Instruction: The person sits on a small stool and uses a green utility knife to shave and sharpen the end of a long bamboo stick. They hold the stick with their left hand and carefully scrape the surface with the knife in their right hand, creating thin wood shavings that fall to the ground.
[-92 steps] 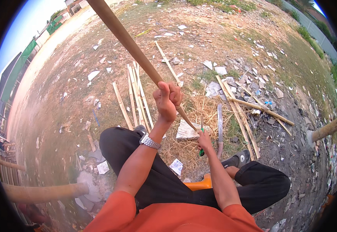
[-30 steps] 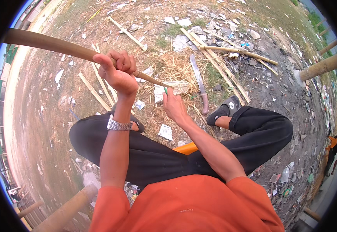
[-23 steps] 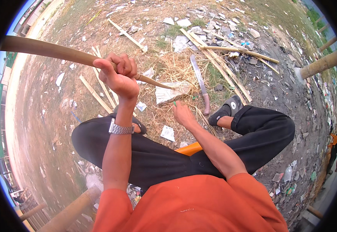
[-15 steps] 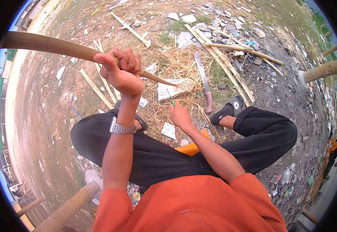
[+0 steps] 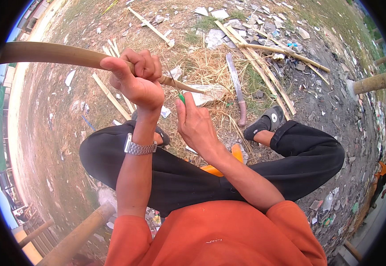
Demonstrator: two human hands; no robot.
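My left hand (image 5: 137,80) is wrapped round a long bamboo strip (image 5: 62,55), its thick end running off to the upper left. Its thin tip rests on or just above a pale wooden block (image 5: 206,96). In my right hand (image 5: 197,124) is a small knife with a green handle (image 5: 182,98); its thin blade meets the strip just right of my left fingers. Beyond the right hand, a long machete (image 5: 236,84) with a brown handle lies on the ground.
Shavings (image 5: 201,64) lie around the block. Split bamboo strips (image 5: 261,73) are at the right, and more slats (image 5: 111,96) at the left. An orange object (image 5: 237,151) is between my legs. A bamboo post (image 5: 374,83) stands far right, and another person (image 5: 385,175) is at the right edge.
My right hand with the knife has moved up and left, bringing the blade to the bamboo strip. My left hand keeps its grip, nearly in place.
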